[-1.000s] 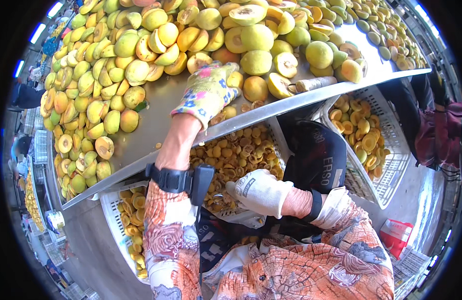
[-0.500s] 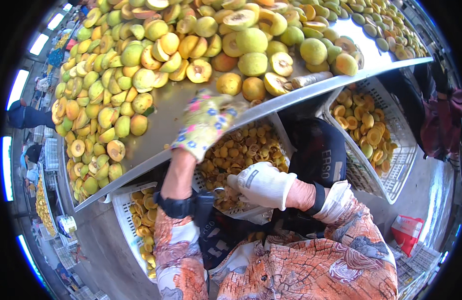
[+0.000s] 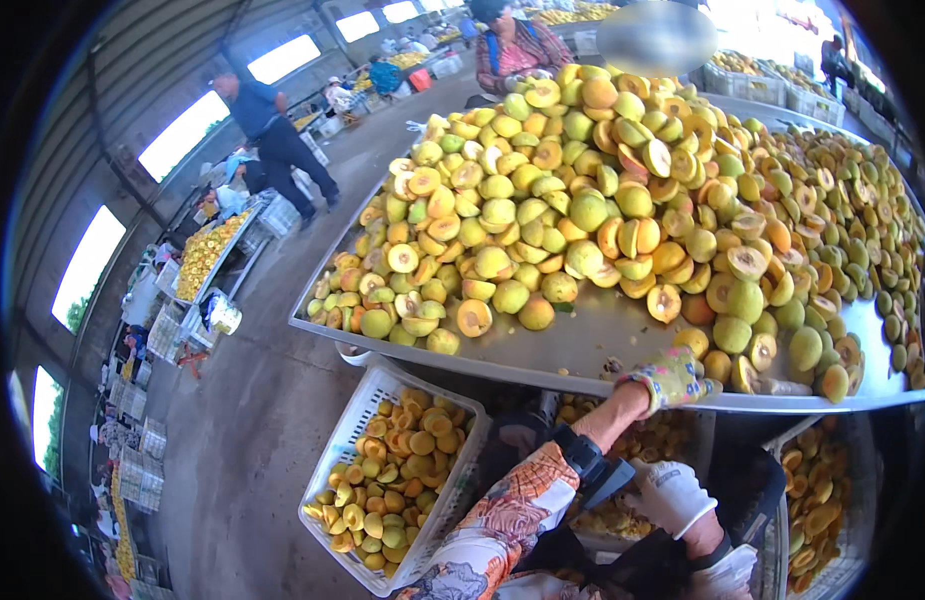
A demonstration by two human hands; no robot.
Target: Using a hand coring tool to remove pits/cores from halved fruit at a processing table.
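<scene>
My left hand (image 3: 670, 378), in a floral-patterned glove, is at the near edge of the metal table (image 3: 572, 345), beside halved yellow-green fruits that look like apricots or peaches (image 3: 717, 364). Its fingertips are smeared and partly hidden, so I cannot tell what they hold. Lower down, my right hand (image 3: 670, 495) wears a white knit glove. It is closed over a crate of fruit halves (image 3: 607, 518) between my legs; what is in its fingers I cannot make out. A large heap of halved fruit (image 3: 582, 205) covers much of the table.
A white crate (image 3: 327, 455) full of fruit halves stands on the floor to the left. Another crate (image 3: 862, 500) is at my right. Beyond the table a person in a plaid top (image 3: 530, 55) works, and a person in dark blue (image 3: 267, 130) stands to the left.
The view has swung up and left, showing more of the hall and the left crate. My left hand remains near the table edge and my right hand over the middle crate.
</scene>
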